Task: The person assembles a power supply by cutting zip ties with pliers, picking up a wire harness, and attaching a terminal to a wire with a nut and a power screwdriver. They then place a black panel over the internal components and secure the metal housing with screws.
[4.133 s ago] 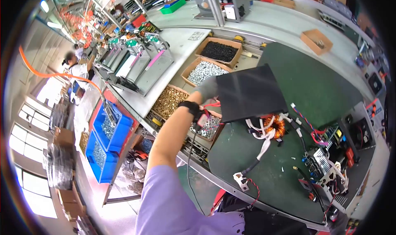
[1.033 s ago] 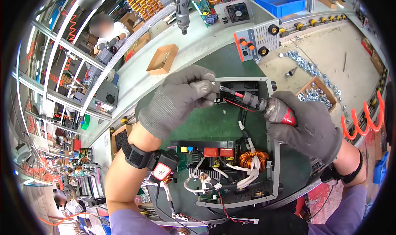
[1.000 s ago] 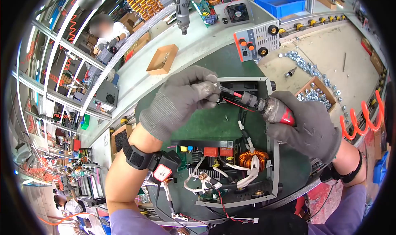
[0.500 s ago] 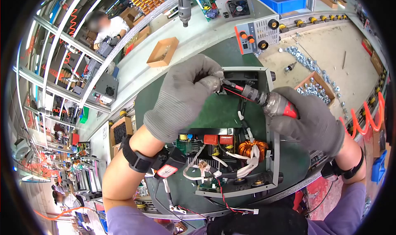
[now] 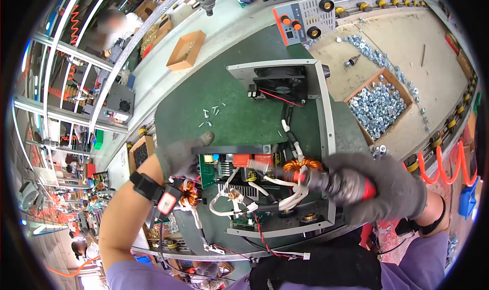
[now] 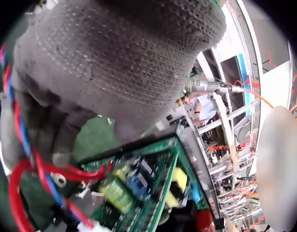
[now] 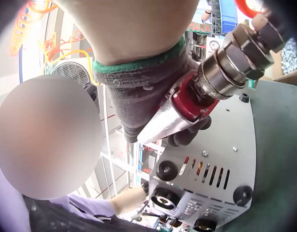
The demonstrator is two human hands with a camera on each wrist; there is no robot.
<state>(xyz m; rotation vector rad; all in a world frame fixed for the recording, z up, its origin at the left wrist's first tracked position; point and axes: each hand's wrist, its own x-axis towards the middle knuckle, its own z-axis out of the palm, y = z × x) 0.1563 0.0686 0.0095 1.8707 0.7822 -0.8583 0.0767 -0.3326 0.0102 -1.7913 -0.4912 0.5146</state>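
My gloved right hand (image 5: 384, 188) grips a pneumatic screwdriver (image 5: 338, 184), its blurred front end pointing left over the open metal case (image 5: 328, 117). Its red and silver body (image 7: 175, 116) shows in the right wrist view with metal air fittings behind. The gloved left hand (image 5: 178, 155) is at the left end of a circuit board (image 5: 207, 172) with a black panel (image 5: 234, 149) along its far edge. In the left wrist view, its thumb overlaps that panel, and its fingers stand apart from the thumb beside red and blue wires (image 6: 20, 128). An orange copper coil (image 5: 300, 169) sits right of the board.
Several loose screws (image 5: 206, 114) lie on the green mat (image 5: 178, 104). A fan (image 5: 280, 81) is mounted inside the case's far wall. At the right stands a box of nuts (image 5: 402, 114); an orange coiled hose (image 5: 440, 162) hangs beside it. A shallow cardboard box (image 5: 178, 65) is at far left.
Both hands have moved down toward the body, the left leaving the screwdriver's tip for the board's left end. The screwdriver has dropped over the case. The head view has shifted.
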